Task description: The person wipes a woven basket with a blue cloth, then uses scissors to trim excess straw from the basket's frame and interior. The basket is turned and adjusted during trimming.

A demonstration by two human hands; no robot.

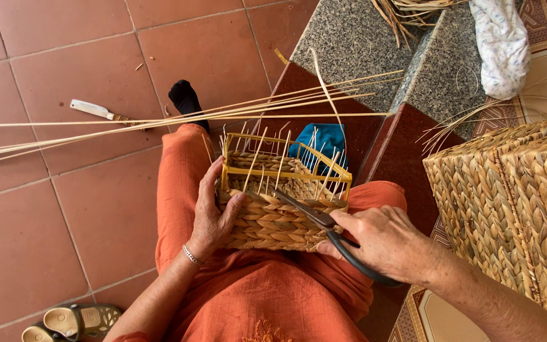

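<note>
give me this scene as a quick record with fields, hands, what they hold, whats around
left hand: grips the left end of the small woven basket
right hand: holds the black-handled scissors, blades at the basket's near rim
basket: rests on the lap, part-woven, yellow frame and thin upright canes showing on top
long canes: stretch out across the tiled floor
knife: lies on the floor
large woven basket: stands at the right
sandal: bottom left

No packages, labels, signs, screens, seemingly
</note>
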